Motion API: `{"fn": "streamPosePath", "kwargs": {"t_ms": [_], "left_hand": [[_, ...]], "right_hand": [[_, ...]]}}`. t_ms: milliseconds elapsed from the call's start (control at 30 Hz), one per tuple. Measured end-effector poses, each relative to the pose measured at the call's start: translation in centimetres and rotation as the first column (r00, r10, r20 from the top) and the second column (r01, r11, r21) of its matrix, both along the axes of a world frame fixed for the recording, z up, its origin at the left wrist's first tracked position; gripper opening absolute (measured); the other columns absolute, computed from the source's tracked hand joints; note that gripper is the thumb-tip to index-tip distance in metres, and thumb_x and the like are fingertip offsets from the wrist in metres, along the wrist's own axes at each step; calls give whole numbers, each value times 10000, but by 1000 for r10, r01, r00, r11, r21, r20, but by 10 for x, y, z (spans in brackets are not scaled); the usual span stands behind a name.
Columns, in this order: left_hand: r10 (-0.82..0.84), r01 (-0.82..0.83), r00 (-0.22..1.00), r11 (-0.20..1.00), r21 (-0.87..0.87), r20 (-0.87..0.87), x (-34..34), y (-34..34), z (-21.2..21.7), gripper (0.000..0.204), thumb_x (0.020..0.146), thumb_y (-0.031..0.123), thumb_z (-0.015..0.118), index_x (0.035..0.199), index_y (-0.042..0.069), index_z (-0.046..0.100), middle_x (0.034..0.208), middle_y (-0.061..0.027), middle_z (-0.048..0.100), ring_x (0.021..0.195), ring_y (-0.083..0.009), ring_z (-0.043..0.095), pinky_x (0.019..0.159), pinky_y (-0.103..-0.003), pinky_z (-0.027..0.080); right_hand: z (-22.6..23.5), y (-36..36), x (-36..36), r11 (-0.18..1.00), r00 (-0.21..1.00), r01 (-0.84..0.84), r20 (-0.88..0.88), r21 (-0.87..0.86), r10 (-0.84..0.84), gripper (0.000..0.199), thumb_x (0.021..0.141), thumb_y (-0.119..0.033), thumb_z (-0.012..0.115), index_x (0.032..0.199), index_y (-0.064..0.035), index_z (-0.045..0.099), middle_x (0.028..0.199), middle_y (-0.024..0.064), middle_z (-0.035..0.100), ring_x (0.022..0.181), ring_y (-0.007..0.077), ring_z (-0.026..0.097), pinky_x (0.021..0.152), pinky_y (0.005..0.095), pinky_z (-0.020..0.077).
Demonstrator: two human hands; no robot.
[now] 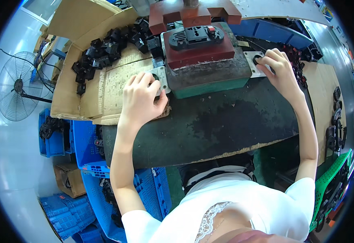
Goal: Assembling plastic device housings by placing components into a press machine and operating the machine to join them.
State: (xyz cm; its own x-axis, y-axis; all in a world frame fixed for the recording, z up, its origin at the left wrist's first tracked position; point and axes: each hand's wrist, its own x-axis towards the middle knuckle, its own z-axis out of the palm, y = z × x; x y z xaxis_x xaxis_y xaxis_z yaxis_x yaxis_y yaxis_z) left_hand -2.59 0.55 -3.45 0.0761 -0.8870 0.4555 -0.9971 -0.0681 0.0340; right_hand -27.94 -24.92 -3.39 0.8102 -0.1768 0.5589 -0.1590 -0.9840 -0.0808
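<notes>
Head view: nearest, a white shirt [241, 192] fills the lower edge, with bare arms reaching forward on either side of a dark, stained counter [233, 121]. On the left, the forearm runs almost straight away, and the left hand [141, 97] rests back up over a pale metal plate [163, 77], fingers curled, thumb toward the middle; whether it grips anything underneath cannot be told. On the right, the forearm leans inward from a bent elbow, and the right hand [281, 73] arches at the wrist, bent fingers meeting a round black knob [257, 60] on a matching plate, thumb lower; whether they press or pinch it is unclear. Between the hands stands a green-sided base [211, 89] carrying a dark red block [201, 56]. A black plastic part [196, 37] lies on top of that block, untouched by either hand. Just beyond and above hangs a notched reddish press head [185, 15]. Farther left, black pieces [111, 47] are heaped in an open cardboard box [65, 101].
</notes>
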Motion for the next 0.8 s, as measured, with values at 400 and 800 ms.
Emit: {"fn": "streamPosePath", "kwargs": {"t_ms": [400,800], "left_hand": [[22,-18,999,995,-102,48,2,-5,-13,146,670,151,651,631,42,562,690,-84,518,694,-263,542,669,-371,443],[-205,1,911,869,-494,-358,14,-56,-3,53,779,27,616,771,1,570,731,-103,579,686,-240,588,629,-302,450]], "right_hand": [[-12,-41,-51,980,998,-66,17,190,63,73,777,-8,614,850,-8,617,983,87,635,918,232,574,816,328,419],[-78,-291,-505,543,538,838,-241,49,-808,562,867,-331,558,1333,-52,412,1345,161,441,1265,286,397,1030,347,317]]}}
